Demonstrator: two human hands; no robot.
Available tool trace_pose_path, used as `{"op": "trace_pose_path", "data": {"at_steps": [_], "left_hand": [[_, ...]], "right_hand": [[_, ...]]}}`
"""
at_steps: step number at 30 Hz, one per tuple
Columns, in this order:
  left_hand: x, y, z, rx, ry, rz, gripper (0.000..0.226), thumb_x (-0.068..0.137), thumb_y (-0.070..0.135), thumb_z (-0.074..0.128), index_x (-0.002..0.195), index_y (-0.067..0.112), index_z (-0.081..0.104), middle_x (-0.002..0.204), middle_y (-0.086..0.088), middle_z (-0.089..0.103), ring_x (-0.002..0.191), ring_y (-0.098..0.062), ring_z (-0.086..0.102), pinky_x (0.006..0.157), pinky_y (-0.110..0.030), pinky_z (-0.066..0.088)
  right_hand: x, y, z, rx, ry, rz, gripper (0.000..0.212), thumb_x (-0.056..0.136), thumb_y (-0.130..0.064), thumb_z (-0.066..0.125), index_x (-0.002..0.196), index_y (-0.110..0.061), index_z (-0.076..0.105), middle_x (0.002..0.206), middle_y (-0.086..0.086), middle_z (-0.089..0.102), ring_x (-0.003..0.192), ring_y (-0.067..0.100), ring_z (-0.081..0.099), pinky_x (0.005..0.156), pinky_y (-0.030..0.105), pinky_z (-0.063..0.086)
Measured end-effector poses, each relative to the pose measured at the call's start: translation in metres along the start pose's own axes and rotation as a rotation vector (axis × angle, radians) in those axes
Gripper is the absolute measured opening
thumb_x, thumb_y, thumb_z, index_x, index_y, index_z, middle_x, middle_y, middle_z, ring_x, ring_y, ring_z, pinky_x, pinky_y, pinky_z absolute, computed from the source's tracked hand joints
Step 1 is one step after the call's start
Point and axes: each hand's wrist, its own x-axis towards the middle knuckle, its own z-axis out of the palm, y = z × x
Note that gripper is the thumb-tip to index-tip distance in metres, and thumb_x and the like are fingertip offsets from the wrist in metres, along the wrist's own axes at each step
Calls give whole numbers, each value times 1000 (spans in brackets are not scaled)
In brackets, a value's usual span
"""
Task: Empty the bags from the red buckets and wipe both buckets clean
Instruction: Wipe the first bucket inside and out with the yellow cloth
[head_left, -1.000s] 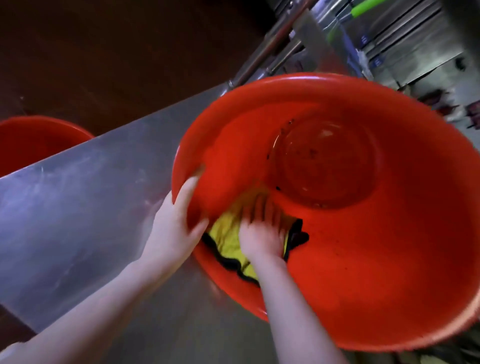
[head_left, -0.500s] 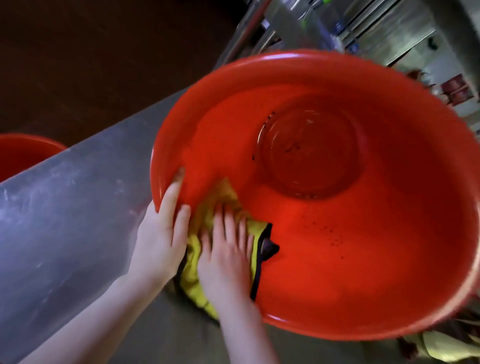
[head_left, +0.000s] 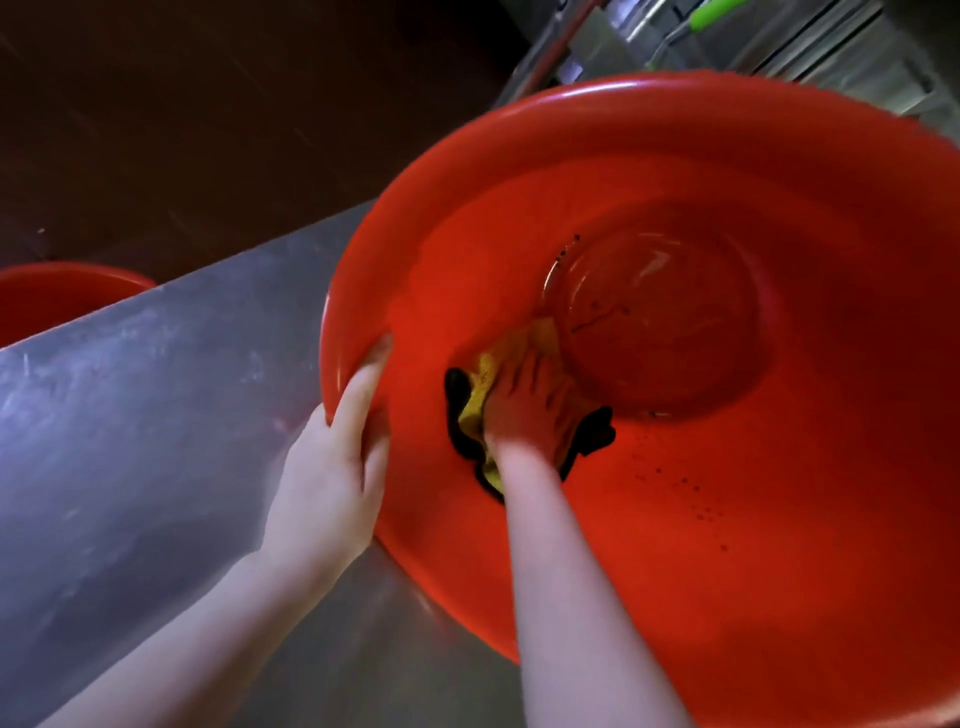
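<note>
My left hand (head_left: 332, 467) is clamped on the near-left rim of the red bucket (head_left: 675, 98), fingers hooked over the lip and the palm against the outside wall. My right hand (head_left: 530, 410) is deep inside the bucket, pressing the yellow cloth (head_left: 480, 379) against the lower wall just short of the bucket's round base (head_left: 660, 317). The picture is blurred there, but my fingers look spread flat on the cloth rather than bunched around it.

The bucket lies tipped over on the steel counter (head_left: 156, 415), its mouth facing me and its base turned away. Its long axis, from mouth to base, runs away from me and a little to the right.

I judge it to be light, stiff plastic, smooth and probably slick, so it will roll or skate under the push of wiping unless I brace it. The rim is the place to hold: it has a lip to hook and gives leverage to turn the wall under the cloth. The cloth is soft and limp, and flat pressure suits it better than a pinch.

Dark specks (head_left: 685, 488) dot the wall to the right of my forearm, inside the bucket. A second red bucket (head_left: 62, 296) stands well apart, off to the bucket's left.
</note>
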Motion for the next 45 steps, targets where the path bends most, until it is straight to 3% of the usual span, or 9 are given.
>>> {"op": "trace_pose_path", "data": {"at_steps": [7, 10, 17, 21, 24, 27, 32, 40, 45], "left_hand": [[1, 4, -3, 10, 1, 11, 64, 94, 24, 38, 146, 54, 17, 119, -12, 59, 91, -14, 47, 75, -29, 36], [1, 2, -3, 24, 15, 14, 63, 94, 23, 40, 145, 54, 20, 124, -9, 57, 101, -24, 55, 81, -29, 38], [-1, 2, -17, 50, -73, 42, 78, 88, 24, 64, 143, 57, 19, 127, 9, 40, 98, -3, 52, 86, -31, 48], [51, 18, -48, 372, 42, 387, 76, 71, 23, 73, 140, 27, 40, 134, -14, 29, 120, -32, 43, 97, -49, 47], [94, 34, -60, 433, 48, 543, 65, 77, 28, 57, 140, 25, 42, 129, -12, 31, 97, -23, 49, 71, -31, 47], [91, 31, -45, 388, 7, 434, 65, 71, 22, 70, 129, 28, 43, 122, -6, 33, 69, -20, 47, 59, -28, 40], [19, 9, 2, 33, 16, 24, 62, 68, 34, 70, 117, 45, 35, 119, 13, 35, 74, -15, 58, 66, -33, 47], [17, 7, 17, 58, 49, -32, 39, 88, 33, 54, 118, 45, 33, 116, 7, 32, 72, -36, 59, 63, -48, 53], [22, 7, 14, -21, 62, -8, 28, 90, 46, 37, 118, 42, 38, 114, 10, 38, 83, -14, 50, 70, -38, 46]], "right_hand": [[-127, 3, 22, 60, 131, -300, 63, 96, -54, 5, 155, -33, 2, 163, -11, 5, 150, 25, 5, 121, 45, 6], [-100, 0, 25, -6, 125, -226, 60, 101, -49, 14, 155, -30, -4, 164, -7, -3, 150, 27, 2, 120, 45, 8], [18, -3, -4, 223, 30, -38, 55, 105, -41, 15, 156, -24, 6, 164, 2, 4, 150, 31, -1, 121, 46, -3], [22, 6, 0, 110, 80, -103, 54, 105, -38, 16, 156, -22, 8, 164, 4, 4, 150, 30, 2, 121, 45, 0], [21, 18, -3, 70, 29, -130, 53, 105, -37, 13, 156, -26, 4, 165, 1, -2, 151, 28, -1, 121, 45, 2], [14, 36, -6, 56, -6, -8, 54, 104, -41, 13, 156, -30, 3, 164, -5, -5, 150, 29, -1, 121, 46, 0], [21, 67, -22, -197, 21, 68, 56, 101, -42, 14, 156, -29, 8, 164, -7, -3, 150, 30, -5, 118, 50, -5], [-41, 21, -3, -123, 38, -229, 57, 102, -45, 16, 156, -28, 4, 164, -5, -4, 150, 31, 2, 120, 51, 5], [-106, 2, 14, 76, 76, -354, 61, 95, -60, 2, 151, -41, -12, 161, -19, -8, 150, 18, -6, 120, 47, -4]]}}
